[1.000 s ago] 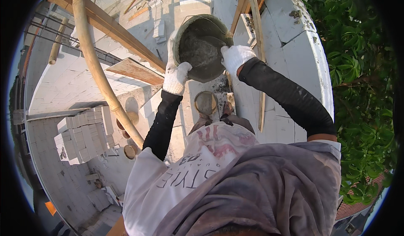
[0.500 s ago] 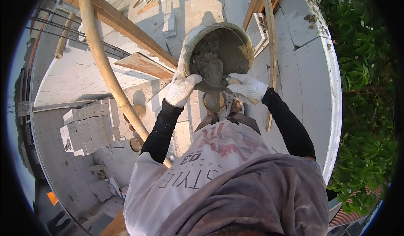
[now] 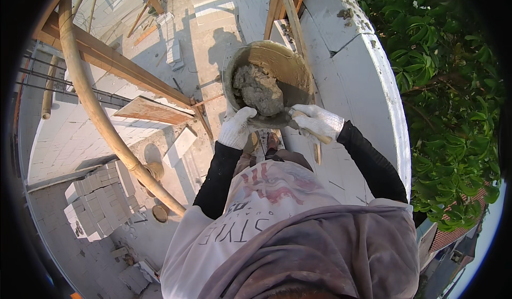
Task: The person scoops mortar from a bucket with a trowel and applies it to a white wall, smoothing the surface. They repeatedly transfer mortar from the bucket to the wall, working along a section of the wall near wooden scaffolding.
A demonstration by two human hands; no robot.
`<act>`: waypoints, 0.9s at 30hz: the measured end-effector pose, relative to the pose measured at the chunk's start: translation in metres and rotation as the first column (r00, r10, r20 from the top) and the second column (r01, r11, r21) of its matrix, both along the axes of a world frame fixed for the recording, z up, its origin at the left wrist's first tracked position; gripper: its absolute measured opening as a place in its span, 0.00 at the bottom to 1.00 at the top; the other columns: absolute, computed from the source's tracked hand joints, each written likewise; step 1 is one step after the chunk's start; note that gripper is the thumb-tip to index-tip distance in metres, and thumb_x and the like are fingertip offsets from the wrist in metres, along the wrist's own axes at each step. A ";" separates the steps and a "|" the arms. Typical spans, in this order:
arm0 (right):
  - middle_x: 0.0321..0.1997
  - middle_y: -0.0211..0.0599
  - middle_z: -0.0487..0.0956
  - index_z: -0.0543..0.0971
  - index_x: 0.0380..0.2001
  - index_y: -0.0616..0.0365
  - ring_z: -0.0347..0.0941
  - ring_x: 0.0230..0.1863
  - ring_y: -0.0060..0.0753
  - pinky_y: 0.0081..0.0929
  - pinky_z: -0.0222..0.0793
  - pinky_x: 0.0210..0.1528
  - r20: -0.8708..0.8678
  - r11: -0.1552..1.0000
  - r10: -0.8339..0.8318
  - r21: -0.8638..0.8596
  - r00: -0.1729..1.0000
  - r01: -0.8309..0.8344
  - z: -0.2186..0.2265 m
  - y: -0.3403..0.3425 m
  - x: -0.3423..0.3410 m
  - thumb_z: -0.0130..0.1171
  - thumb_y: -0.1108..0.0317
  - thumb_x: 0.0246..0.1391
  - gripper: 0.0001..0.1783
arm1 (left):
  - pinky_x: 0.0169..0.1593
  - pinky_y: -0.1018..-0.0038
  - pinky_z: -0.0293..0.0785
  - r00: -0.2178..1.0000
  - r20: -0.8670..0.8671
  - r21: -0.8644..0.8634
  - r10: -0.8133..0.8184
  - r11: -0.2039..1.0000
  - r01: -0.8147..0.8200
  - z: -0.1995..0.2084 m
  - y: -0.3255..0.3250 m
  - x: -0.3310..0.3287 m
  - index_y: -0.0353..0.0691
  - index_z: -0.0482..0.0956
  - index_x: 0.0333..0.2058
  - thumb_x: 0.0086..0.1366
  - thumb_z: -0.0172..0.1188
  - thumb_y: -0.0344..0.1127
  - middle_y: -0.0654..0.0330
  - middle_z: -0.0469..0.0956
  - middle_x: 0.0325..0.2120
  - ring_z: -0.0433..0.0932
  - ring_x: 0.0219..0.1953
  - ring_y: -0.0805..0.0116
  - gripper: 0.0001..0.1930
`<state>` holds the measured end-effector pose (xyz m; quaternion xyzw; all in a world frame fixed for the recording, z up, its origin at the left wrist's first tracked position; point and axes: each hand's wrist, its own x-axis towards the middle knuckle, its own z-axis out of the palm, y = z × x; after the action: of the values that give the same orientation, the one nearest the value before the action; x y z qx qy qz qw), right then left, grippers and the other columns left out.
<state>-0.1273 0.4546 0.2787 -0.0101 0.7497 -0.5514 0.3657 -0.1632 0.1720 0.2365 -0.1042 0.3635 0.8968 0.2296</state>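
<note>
Round grey bucket (image 3: 296, 77) with lumpy grey mortar (image 3: 256, 88), held up beside white block wall (image 3: 365, 80).
White-gloved left hand (image 3: 236, 129) grips near-left rim; white-gloved right hand (image 3: 320, 122), a second ago at right side, now near rim, clasping tan wooden handle (image 3: 321, 137); mortar now heaped left.

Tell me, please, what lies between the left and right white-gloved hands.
In the head view, the near rim of the round, mortar-smeared grey bucket lies between them, with grey mortar heaped just inside.
</note>
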 end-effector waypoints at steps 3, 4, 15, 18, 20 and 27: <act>0.31 0.22 0.74 0.76 0.49 0.57 0.73 0.31 0.17 0.23 0.72 0.34 0.063 0.998 -0.062 0.012 0.996 0.061 0.043 0.016 0.016 0.53 0.53 0.75 0.17 | 0.53 0.48 0.87 0.995 0.045 0.188 -0.085 0.979 0.075 -0.015 0.004 0.007 0.35 0.74 0.56 0.67 0.58 0.21 0.51 0.82 0.46 0.85 0.48 0.52 0.19; 0.32 0.22 0.74 0.76 0.50 0.56 0.72 0.31 0.17 0.22 0.72 0.34 0.159 0.992 -0.122 -0.007 0.980 0.124 0.059 0.025 0.020 0.53 0.53 0.76 0.17 | 0.53 0.46 0.86 0.981 0.154 0.209 -0.121 0.974 0.088 -0.023 0.007 0.004 0.34 0.79 0.46 0.68 0.58 0.22 0.52 0.84 0.41 0.87 0.44 0.51 0.09; 0.41 0.38 0.81 0.72 0.66 0.62 0.80 0.33 0.23 0.23 0.79 0.21 0.108 0.899 -0.386 -0.181 0.916 0.399 0.230 0.166 0.020 0.58 0.55 0.73 0.27 | 0.58 0.38 0.82 0.929 0.249 0.322 -0.275 0.928 0.189 -0.065 0.016 -0.017 0.31 0.82 0.41 0.67 0.59 0.24 0.45 0.84 0.45 0.85 0.50 0.40 0.07; 0.34 0.37 0.82 0.75 0.63 0.61 0.78 0.22 0.22 0.22 0.76 0.18 -0.170 0.907 -0.420 -0.052 0.891 0.418 0.288 0.224 -0.009 0.58 0.54 0.73 0.25 | 0.60 0.41 0.81 0.916 0.349 0.261 -0.199 0.959 0.109 -0.100 -0.006 -0.014 0.30 0.81 0.41 0.66 0.59 0.24 0.43 0.83 0.50 0.84 0.53 0.41 0.07; 0.28 0.35 0.81 0.77 0.57 0.58 0.76 0.17 0.22 0.20 0.74 0.15 -0.239 0.862 -0.487 0.026 0.840 0.507 0.329 0.247 -0.049 0.58 0.53 0.73 0.22 | 0.60 0.36 0.80 0.916 0.385 0.274 -0.116 0.962 0.006 -0.144 -0.039 -0.003 0.30 0.80 0.43 0.64 0.58 0.24 0.41 0.82 0.49 0.82 0.55 0.36 0.09; 0.22 0.26 0.76 0.78 0.42 0.51 0.76 0.17 0.18 0.19 0.72 0.15 -0.668 0.745 -0.266 0.315 0.695 0.588 0.439 0.279 -0.240 0.53 0.44 0.74 0.21 | 0.58 0.31 0.81 0.876 0.288 -0.165 0.387 0.921 -0.353 -0.205 -0.127 0.047 0.33 0.74 0.47 0.56 0.56 0.21 0.46 0.80 0.46 0.83 0.50 0.43 0.17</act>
<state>-0.3672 0.7339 0.7174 0.0994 0.9209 -0.3750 -0.0376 -0.1161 0.0446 0.0310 -0.3260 0.3431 0.8749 0.1028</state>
